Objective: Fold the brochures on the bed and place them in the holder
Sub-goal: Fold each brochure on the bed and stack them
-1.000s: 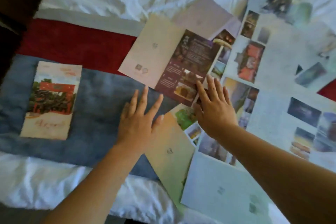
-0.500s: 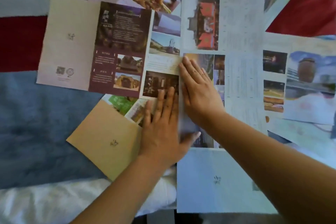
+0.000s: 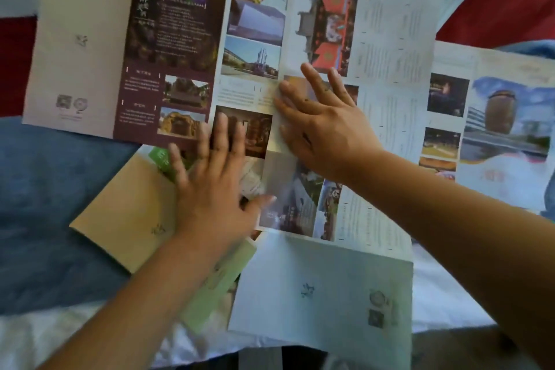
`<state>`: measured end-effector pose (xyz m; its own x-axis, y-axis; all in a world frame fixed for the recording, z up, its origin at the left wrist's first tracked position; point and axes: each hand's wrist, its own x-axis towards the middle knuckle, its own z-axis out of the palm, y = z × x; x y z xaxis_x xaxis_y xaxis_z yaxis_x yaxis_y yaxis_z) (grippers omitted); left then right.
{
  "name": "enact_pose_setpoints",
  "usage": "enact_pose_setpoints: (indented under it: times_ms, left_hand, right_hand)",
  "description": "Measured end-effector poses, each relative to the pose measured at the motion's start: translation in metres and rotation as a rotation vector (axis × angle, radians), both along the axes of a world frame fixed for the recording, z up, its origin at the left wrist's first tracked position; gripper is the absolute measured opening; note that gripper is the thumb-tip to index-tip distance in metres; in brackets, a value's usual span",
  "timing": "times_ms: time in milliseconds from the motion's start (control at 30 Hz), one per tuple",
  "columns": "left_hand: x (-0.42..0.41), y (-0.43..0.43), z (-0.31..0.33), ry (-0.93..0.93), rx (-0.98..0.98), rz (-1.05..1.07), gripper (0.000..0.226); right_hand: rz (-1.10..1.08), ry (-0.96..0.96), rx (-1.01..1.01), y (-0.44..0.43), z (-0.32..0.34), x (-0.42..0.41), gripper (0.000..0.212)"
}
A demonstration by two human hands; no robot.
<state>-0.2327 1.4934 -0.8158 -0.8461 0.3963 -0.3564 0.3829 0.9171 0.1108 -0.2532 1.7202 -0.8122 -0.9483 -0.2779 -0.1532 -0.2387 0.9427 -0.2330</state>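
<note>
Under my palms: overlapping open brochures, spread over the bed [image 3: 45, 204].
Left hand [image 3: 210, 189]: flat and a little blurred, fingers straight and spread, gripping nothing. Its fingertips lie on the near edge of the purple brochure [image 3: 168, 48], its heel is over the tan brochure [image 3: 120, 213], and its thumb stretches towards my other hand.
Right hand [image 3: 324, 129]: also flat, fingers splayed, nothing pinched. It presses on the photo brochure [image 3: 300, 204], along the left edge where that meets the purple one.
Between my hands: a narrow gap; near, not touching.
Beyond my right fingertips: white brochure [image 3: 390, 24] with a red building picture and columns of text.
Right of my right wrist: tower brochure [image 3: 504, 129], lying open.
Beneath my left forearm: green brochure [image 3: 216, 285].
Between my forearms: pale sheet [image 3: 324, 288], just beside the green one.
Left of my left hand: bare blue blanket.
</note>
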Motion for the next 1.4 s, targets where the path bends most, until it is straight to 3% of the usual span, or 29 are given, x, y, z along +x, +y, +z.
enact_pose_setpoints:
  times_ms: [133, 233, 467, 700, 933, 1067, 1200, 1333, 1400]
  left_hand:
    - [-0.049, -0.032, 0.008, -0.006, -0.090, 0.030, 0.118]
    - [-0.064, -0.040, 0.010, -0.021, -0.092, -0.015, 0.114]
    - [-0.059, -0.061, -0.006, 0.011, 0.059, 0.002, 0.073]
    - [-0.057, -0.070, -0.005, 0.028, 0.167, 0.047, 0.065]
    - [-0.037, -0.086, -0.003, 0.079, -0.003, 0.171, 0.071]
    - [-0.031, -0.103, -0.014, 0.056, 0.029, 0.230, 0.074]
    - [-0.038, -0.125, -0.024, 0.081, 0.066, 0.206, 0.070]
    - [-0.030, -0.148, -0.027, 0.100, 0.060, 0.245, 0.069]
    - [-0.023, -0.163, -0.026, 0.109, 0.058, 0.258, 0.070]
  right_hand:
    - [0.055, -0.108, -0.011, 0.008, -0.001, -0.001, 0.067]
    - [0.121, -0.109, 0.091, 0.010, -0.007, 0.001, 0.081]
    - [-0.004, -0.106, 0.132, -0.026, -0.012, -0.008, 0.082]
    - [-0.337, -0.085, 0.072, -0.085, -0.021, -0.028, 0.082]
    - [-0.795, -0.074, -0.086, -0.148, -0.028, -0.046, 0.084]
    - [-0.945, -0.109, -0.155, -0.171, -0.028, -0.053, 0.084]
    - [-0.812, -0.145, -0.115, -0.175, -0.024, -0.043, 0.082]
    - [-0.314, -0.131, 0.051, -0.142, -0.019, -0.011, 0.073]
    - [-0.166, -0.104, 0.092, -0.123, -0.020, 0.009, 0.068]
